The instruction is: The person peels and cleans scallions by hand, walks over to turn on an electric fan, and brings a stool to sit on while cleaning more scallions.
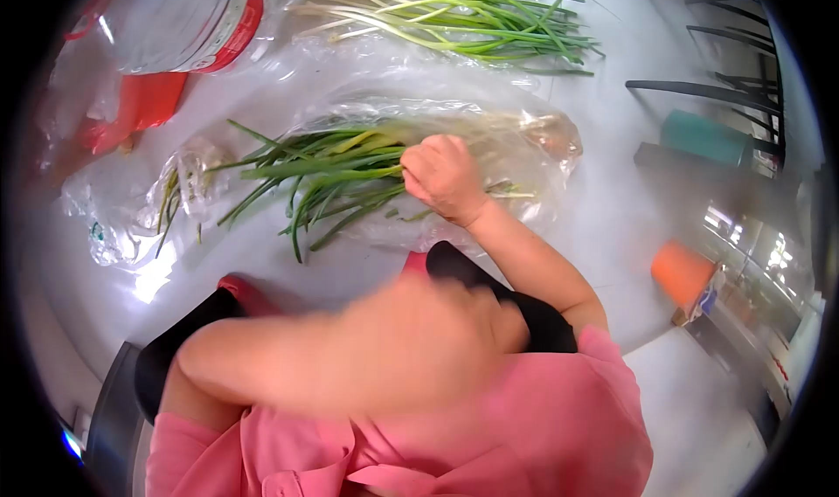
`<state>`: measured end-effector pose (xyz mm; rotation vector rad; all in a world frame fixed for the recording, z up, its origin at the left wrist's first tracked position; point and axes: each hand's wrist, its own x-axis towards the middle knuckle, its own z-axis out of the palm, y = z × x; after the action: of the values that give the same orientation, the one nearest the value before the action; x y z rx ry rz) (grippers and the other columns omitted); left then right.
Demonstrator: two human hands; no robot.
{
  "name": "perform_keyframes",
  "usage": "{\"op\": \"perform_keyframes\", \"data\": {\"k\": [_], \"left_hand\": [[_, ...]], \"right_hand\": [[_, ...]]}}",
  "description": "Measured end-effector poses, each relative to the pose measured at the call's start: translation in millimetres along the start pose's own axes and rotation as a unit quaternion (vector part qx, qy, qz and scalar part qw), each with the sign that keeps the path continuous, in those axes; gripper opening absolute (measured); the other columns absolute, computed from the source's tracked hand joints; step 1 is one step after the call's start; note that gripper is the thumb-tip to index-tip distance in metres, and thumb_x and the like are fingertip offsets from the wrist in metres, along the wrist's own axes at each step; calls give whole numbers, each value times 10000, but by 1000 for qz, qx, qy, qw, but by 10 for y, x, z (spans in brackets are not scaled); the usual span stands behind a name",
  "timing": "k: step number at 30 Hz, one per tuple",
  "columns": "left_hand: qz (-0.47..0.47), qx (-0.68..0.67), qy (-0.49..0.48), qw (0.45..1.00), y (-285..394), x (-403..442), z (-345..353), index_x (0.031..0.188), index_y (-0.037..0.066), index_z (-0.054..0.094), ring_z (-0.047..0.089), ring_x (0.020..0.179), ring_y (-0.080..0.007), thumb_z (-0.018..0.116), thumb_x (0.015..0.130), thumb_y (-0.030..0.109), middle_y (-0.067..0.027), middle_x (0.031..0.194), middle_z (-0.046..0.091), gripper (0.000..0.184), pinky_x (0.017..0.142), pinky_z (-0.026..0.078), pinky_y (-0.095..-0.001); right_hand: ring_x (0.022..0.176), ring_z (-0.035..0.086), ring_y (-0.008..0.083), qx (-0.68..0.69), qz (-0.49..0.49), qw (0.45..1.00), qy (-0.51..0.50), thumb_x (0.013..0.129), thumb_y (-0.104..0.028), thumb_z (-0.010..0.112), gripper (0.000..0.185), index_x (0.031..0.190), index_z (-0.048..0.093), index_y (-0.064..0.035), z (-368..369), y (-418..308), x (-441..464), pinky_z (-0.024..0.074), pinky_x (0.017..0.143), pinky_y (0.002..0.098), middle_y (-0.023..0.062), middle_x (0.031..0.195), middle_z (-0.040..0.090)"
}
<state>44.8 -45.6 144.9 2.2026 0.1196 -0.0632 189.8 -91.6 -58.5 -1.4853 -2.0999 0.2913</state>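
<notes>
My right hand (444, 178) is closed in a fist around the middle of a bunch of spring onions (341, 161). Their green tops fan out to the left, and the pale ends lie to the right, on or under a clear plastic bag (533, 143). My left hand (468, 318) is raised close to my chest, with the forearm across my lap. Motion smears its fingers, so its hold cannot be made out.
A second bunch of spring onions (454, 17) lies on plastic at the far side. A large clear bottle (175, 21) stands at upper left beside a red object (153, 100). Crumpled plastic (114, 209) lies at left. An orange cup (682, 272) is at right.
</notes>
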Motion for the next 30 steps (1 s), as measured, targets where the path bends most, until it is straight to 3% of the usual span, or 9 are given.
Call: {"op": "perform_keyframes", "data": {"k": [2, 3, 5, 12, 16, 19, 25, 27, 30], "left_hand": [[-136, -168, -91, 972, -586, 81, 278, 711, 31, 526, 551, 531, -207, 545, 778, 212, -87, 586, 533, 194, 499, 435, -352], [-241, -357, 60, 900, -807, 31, 546, 760, 28, 548, 524, 512, -160, 515, 852, 300, -62, 559, 512, 289, 491, 424, -319], [-410, -553, 151, 709, -1018, -55, 855, 762, 58, 555, 436, 454, -88, 501, 869, 395, -5, 558, 477, 359, 401, 312, -225], [-377, -666, 383, 517, -966, -94, 992, 873, 11, 582, 490, 548, -84, 614, 816, 356, -23, 657, 526, 351, 446, 368, -209], [-267, -658, 453, 539, -993, -92, 1075, 1002, -6, 583, 503, 621, -79, 601, 839, 239, -41, 783, 557, 295, 509, 398, -206], [-276, -561, 462, 629, -964, -138, 973, 1016, -10, 599, 501, 662, -76, 576, 856, 172, -38, 839, 570, 243, 570, 427, -219], [-272, -504, 517, 636, -904, -72, 993, 968, 14, 623, 515, 699, -88, 558, 867, 146, -24, 808, 572, 178, 645, 441, -235], [-294, -488, 511, 644, -952, -88, 992, 965, 17, 625, 520, 705, -87, 552, 870, 139, -23, 804, 578, 172, 656, 443, -235], [-340, -444, 497, 664, -1094, -141, 1030, 958, 17, 628, 540, 715, -91, 545, 874, 151, -23, 792, 597, 179, 661, 452, -236]], "right_hand": [[763, 511, 215, 35, 3, 999, 30, 657, -64, 611, 194, 826, 524, -101, -39, -67, 111, 388, 701, 341, 25, 753, 515], [759, 507, 224, 62, 29, 997, 28, 654, -65, 611, 192, 822, 523, -97, -57, -67, 129, 385, 708, 347, 34, 750, 512], [706, 497, 220, 112, 76, 990, 30, 634, -74, 589, 151, 768, 522, -96, -124, -109, 186, 397, 737, 347, 28, 700, 492], [743, 502, 228, 233, 137, 959, -81, 699, -86, 590, 109, 794, 537, -80, -385, -152, 240, 356, 845, 369, 38, 722, 529], [768, 528, 207, 276, 160, 942, -109, 739, -73, 607, 95, 817, 552, -79, -501, -152, 269, 275, 983, 432, 24, 695, 549], [796, 538, 189, 286, 165, 931, -156, 764, -84, 599, 77, 832, 568, -67, -601, -171, 323, 314, 947, 400, 24, 733, 559], [820, 521, 211, 450, 314, 828, -114, 785, -77, 569, 65, 840, 577, -43, -492, -162, 199, 385, 807, 335, 51, 827, 561], [882, 499, 247, 144, 188, 971, -37, 753, -85, 559, 50, 795, 568, -60, -438, -161, 136, 396, 770, 346, 76, 837, 565], [939, 480, 244, -50, 151, 987, -17, 735, -72, 553, 29, 750, 553, -48, -447, -117, -88, 405, 755, 349, 74, 836, 555]]}}
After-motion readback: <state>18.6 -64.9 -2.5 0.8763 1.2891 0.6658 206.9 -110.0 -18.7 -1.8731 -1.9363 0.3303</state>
